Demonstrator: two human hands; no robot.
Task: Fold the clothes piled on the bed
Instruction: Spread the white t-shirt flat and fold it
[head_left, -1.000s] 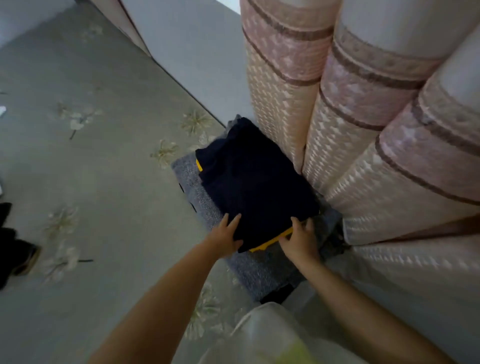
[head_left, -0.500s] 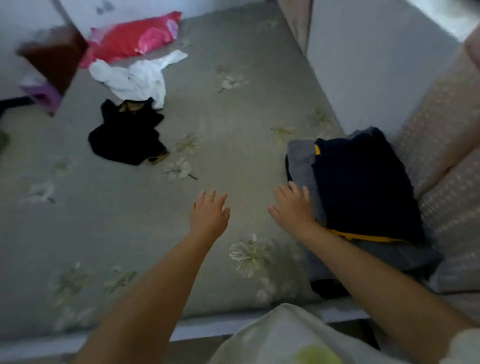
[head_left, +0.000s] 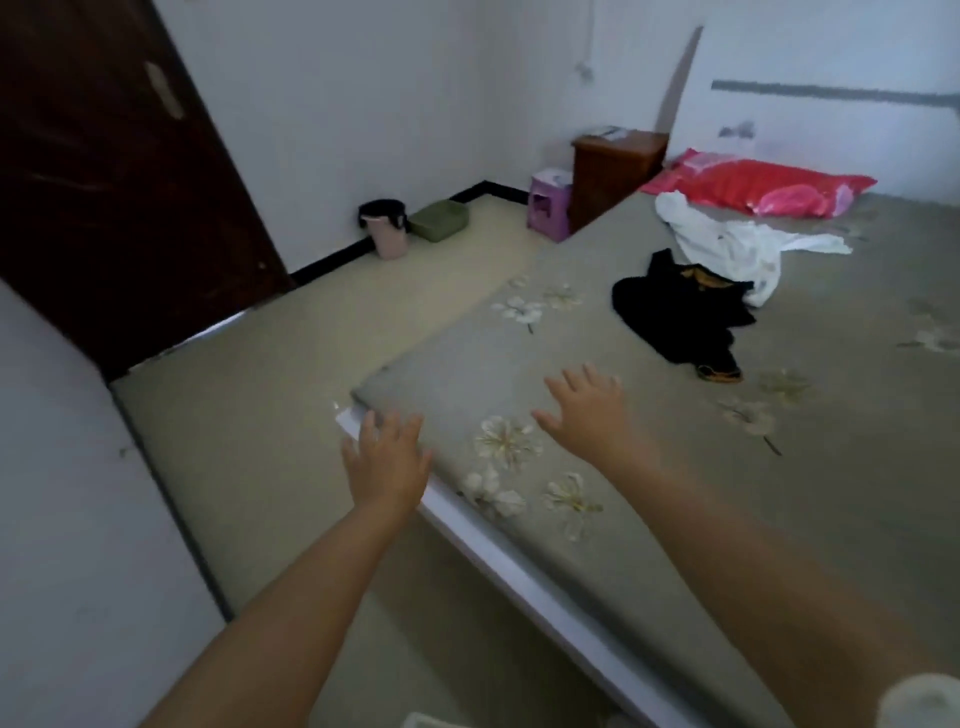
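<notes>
Two hands of mine hover palm-down, fingers spread and holding nothing: left hand (head_left: 387, 457) over the bed (head_left: 675, 519) corner edge, right hand (head_left: 589, 413) above bare sheet. Well beyond lie the black garment (head_left: 675, 319) and white garment (head_left: 727, 247), touching, with open sheet between them and me.

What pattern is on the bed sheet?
Grey-green bed sheet with scattered pale flower prints, clearest in the head view.
</notes>
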